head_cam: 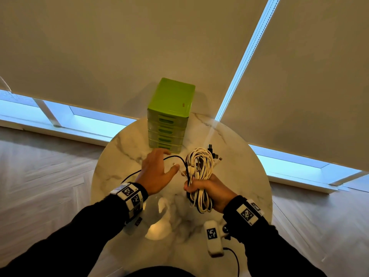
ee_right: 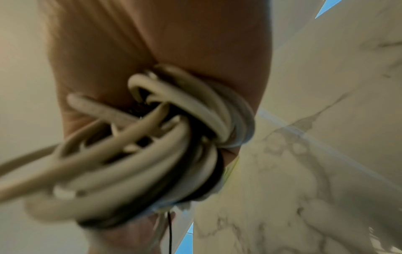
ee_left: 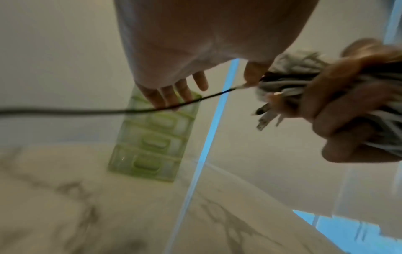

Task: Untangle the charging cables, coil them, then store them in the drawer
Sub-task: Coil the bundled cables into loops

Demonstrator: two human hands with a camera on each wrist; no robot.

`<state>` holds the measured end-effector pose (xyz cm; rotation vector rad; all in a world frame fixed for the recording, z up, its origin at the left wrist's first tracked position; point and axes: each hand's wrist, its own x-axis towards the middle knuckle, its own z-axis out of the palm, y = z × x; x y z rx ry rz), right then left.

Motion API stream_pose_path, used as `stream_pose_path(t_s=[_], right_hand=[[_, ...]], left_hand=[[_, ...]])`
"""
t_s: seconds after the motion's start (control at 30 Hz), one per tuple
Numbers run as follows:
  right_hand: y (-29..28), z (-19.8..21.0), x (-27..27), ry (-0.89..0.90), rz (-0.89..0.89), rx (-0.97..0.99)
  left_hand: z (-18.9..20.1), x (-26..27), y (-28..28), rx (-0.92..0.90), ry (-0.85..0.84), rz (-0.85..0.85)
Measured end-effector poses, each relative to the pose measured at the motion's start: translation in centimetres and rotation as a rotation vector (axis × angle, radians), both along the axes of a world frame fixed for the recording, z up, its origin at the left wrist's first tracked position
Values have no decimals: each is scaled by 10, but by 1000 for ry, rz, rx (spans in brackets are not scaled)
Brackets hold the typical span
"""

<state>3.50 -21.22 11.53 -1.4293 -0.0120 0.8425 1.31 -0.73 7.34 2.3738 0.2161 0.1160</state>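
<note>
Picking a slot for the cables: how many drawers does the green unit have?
4 show, stacked on the front of the green drawer unit at the table's far edge, all closed. The lowest sits at table level; the left hand partly hides one in the left wrist view.

The thin black cable (head_cam: pixel 173 156) passes under the left hand (head_cam: pixel 157 172), its far end hidden. Right wrist view blurs the bundle of white and black cables (ee_right: pixel 152 146); fingers unseen.

No readable text — only square black-and-white marker codes on the wristbands (head_cam: pixel 129 193)
</note>
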Motion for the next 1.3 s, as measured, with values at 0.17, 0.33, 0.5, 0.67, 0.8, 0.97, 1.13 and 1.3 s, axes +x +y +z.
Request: stream_pose_path(t_s=[0.17,0.33,0.5,0.67,0.8,0.97,1.13,1.3], right_hand=[[-6,0,0,-62,76,-34],[-2,-8,-8,-93,57,-95],[11,-4,-18,-156,19,-151],[21,-7,-17,-206,-20,-230],[27,-11,-20,-188,-48,-203],[25,-12,-22,-67,-154,-140],[19,-14,-11,67,-416,27],[27,-2,-1,211,-486,323]], left_hand=[[-2,1,-5,-430,372,-68],[14,2,-28,-1037,353,175],[33,4,-52,-1312,422,205],[39,11,-62,-1480,381,257],[39,15,-61,-1499,340,253],[37,11,-41,-1156,337,231],[32,-25,-14,-823,617,-142],[18,-55,-18,-714,586,-421]])
